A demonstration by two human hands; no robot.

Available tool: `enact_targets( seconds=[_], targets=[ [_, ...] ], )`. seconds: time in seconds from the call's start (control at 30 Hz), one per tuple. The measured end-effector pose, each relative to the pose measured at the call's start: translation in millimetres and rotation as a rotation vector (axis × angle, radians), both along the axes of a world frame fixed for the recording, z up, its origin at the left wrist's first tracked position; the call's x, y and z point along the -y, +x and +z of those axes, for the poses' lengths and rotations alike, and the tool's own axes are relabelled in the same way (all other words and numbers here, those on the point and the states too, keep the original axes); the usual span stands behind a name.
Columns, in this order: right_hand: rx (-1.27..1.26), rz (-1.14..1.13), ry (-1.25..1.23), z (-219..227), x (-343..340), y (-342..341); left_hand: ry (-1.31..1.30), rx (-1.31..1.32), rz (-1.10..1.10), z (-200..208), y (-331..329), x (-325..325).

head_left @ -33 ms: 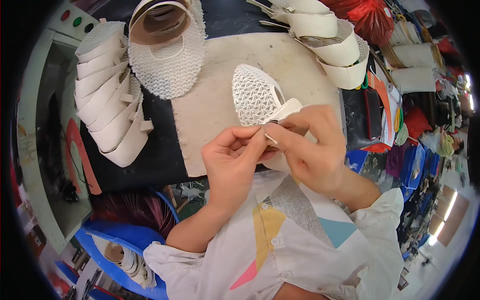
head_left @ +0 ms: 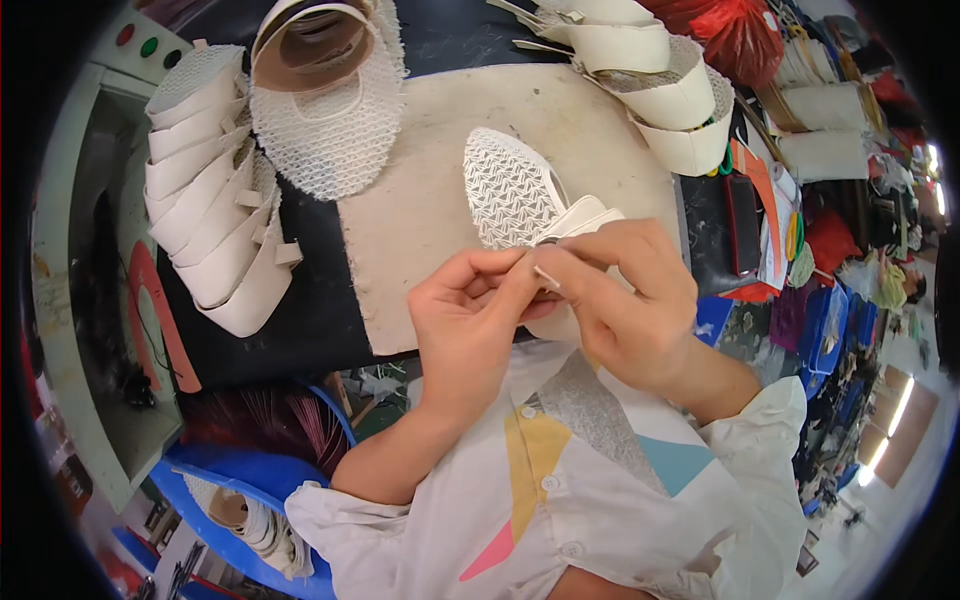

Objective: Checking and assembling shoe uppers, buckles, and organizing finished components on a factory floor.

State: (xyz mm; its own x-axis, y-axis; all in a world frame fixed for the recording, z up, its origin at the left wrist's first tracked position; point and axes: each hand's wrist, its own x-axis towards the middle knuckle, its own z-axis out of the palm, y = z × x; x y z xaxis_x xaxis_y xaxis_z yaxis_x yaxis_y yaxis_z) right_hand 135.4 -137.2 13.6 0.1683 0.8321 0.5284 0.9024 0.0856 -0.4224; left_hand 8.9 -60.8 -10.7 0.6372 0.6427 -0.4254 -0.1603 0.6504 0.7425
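A white shoe upper [head_left: 508, 195] with a woven toe stands out over the near part of the beige work mat, toe pointing away from me. My left hand [head_left: 462, 325] is closed, its thumb and forefinger pinching the upper's near part. Against those fingertips, my right hand [head_left: 637, 305] also grips it, thumb and forefinger bent around a smooth strap-like band. A small pale end sticks out beside the right thumb. Where the fingertips meet, the fingers hide the detail, and a small dark spot shows just above them.
The beige mat [head_left: 420, 200] lies on a black table. Stacked cream uppers [head_left: 215, 215] stand left, woven mesh uppers [head_left: 330, 150] at the back, and more cream uppers [head_left: 690, 140] at back right. A red bag [head_left: 740, 45] and phone-like dark object [head_left: 741, 225] lie right; a blue bin [head_left: 215, 520] is below left.
The view has shifted very slightly, and the items on the table sit a little further left. Both hands keep their pinch on the upper, with the right hand's fingers moved slightly.
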Motion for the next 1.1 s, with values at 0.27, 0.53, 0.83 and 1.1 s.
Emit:
enact_targets(
  seconds=[0.27,0.53,0.83,1.1],
  targets=[
    [-0.057,-0.278,-0.079,15.8,20.8,9.9,0.336,0.074,-0.072,12.2,29.2,10.7],
    [-0.521,-0.308,0.071,28.3,19.6,16.7,0.952,-0.148,-0.171,32.3,38.3,-6.4],
    [-1.792,-0.085,-0.136,1.8,29.5,33.9,0.193,-0.007,-0.317,19.4,29.6,-20.8],
    [-2.102,0.019,-0.075,-10.3,30.2,28.6,0.087,-0.023,-0.313,12.5,24.8,-26.3]
  ],
)
